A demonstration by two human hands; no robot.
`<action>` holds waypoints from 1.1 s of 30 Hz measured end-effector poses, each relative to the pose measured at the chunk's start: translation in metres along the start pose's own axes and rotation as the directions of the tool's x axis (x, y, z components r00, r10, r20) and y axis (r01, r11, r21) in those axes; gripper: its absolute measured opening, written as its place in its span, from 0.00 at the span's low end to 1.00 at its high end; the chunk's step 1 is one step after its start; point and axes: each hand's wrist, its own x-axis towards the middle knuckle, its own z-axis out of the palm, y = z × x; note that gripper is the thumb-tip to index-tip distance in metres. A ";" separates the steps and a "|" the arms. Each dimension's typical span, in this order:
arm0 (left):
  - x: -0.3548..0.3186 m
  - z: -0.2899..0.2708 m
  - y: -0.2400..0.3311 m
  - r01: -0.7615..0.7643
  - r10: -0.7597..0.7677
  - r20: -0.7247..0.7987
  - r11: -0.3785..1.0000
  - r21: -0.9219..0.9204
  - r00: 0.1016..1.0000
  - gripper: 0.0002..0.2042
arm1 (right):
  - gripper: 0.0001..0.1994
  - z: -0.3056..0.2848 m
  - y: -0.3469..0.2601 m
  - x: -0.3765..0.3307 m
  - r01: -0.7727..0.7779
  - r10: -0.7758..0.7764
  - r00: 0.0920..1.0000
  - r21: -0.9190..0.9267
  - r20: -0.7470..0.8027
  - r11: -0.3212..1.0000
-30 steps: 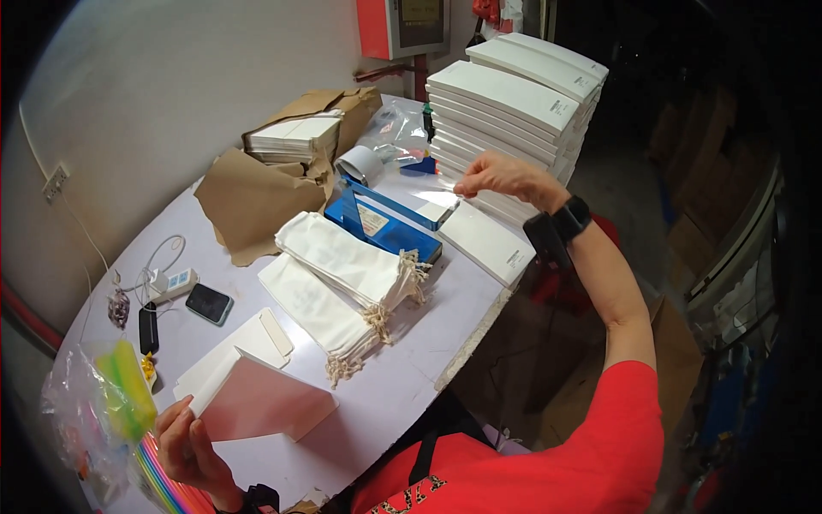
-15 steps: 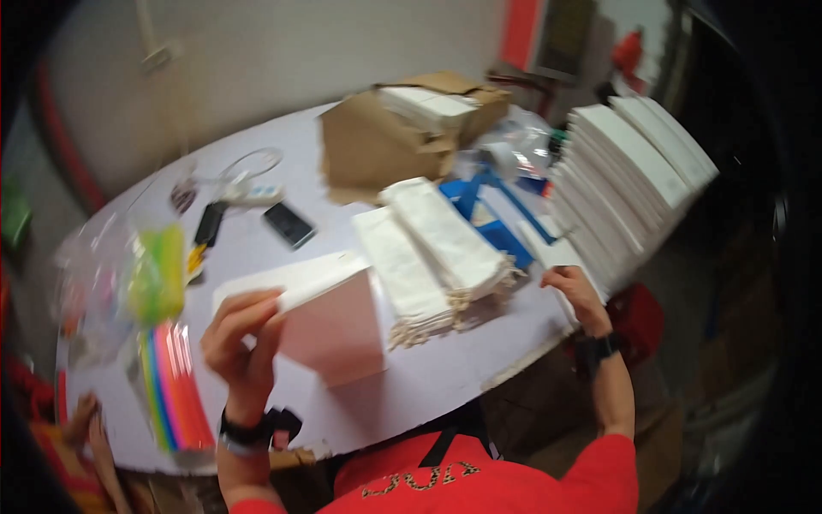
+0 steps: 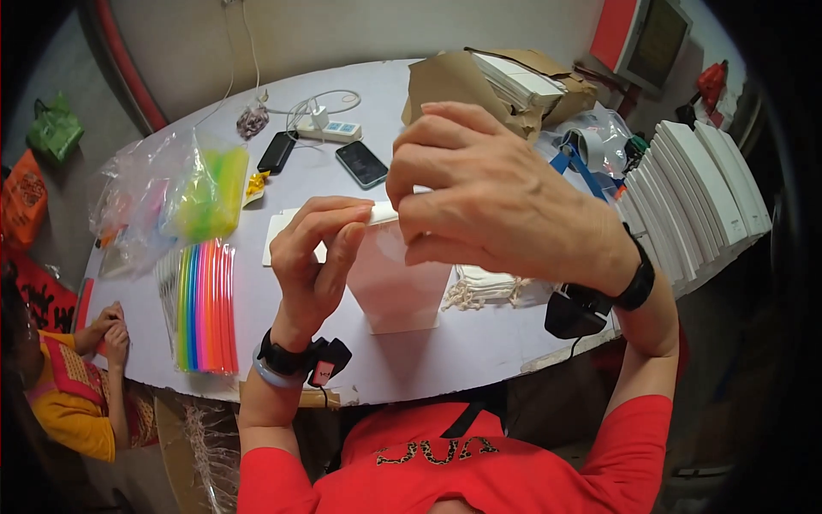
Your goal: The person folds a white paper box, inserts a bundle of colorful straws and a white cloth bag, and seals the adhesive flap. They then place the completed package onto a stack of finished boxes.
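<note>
The left hand pinches the pale carton at its top; whether the curled right hand grips anything, I cannot tell. Likely light, creasable card, best held by its edges.

A white carton (its near face shaded pinkish) is held upright over the table.

Qty. by kind: upright white carton, 1; L hand, 1; R hand, 1; phone, 1; pwr. strip, 1; tape roll, 1; green bag, 1.
</note>
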 end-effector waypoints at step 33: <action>-0.005 0.004 -0.006 0.005 -0.006 -0.044 1.000 -0.018 0.999 0.12 | 0.06 0.013 0.007 0.016 -0.104 0.123 0.986 -0.159 0.112 0.982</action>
